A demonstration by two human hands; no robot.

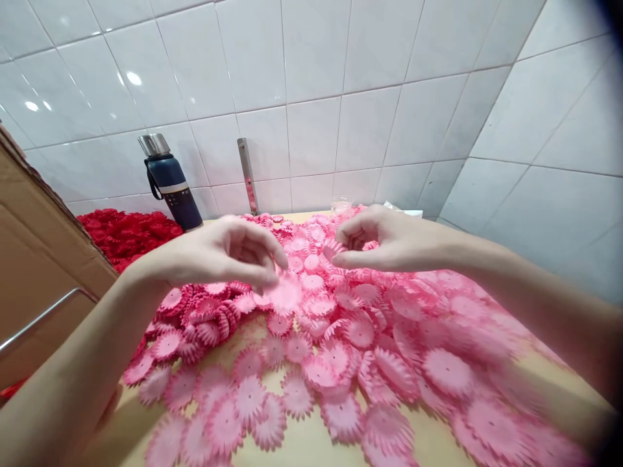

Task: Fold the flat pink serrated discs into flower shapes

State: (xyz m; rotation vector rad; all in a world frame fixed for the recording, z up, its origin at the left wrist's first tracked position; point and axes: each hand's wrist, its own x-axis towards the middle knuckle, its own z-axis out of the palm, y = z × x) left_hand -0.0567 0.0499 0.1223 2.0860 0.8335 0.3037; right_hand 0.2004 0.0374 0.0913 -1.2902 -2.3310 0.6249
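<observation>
My left hand (pixel 231 253) hovers over the pile with its fingers curled, and a blurred pale pink flower piece (pixel 286 293) is at its thumb and fingertips. On the right, my right hand (pixel 384 240) pinches a small pink flower piece (pixel 333 249) between thumb and fingers. Below both hands, many pink fringed discs (pixel 335 357) with small centre holes lie spread and overlapping on a yellowish table (pixel 292 447). Darker pink pieces (pixel 209 318) are heaped under my left wrist.
A red heap (pixel 131 233) and a dark blue bottle (pixel 175 188) stand at the back left. A cardboard box (pixel 43 259) is at the left edge. A metal strip (pixel 247 175) leans on the tiled wall (pixel 311 58). Behind my right hand is a clear cup (pixel 341 206).
</observation>
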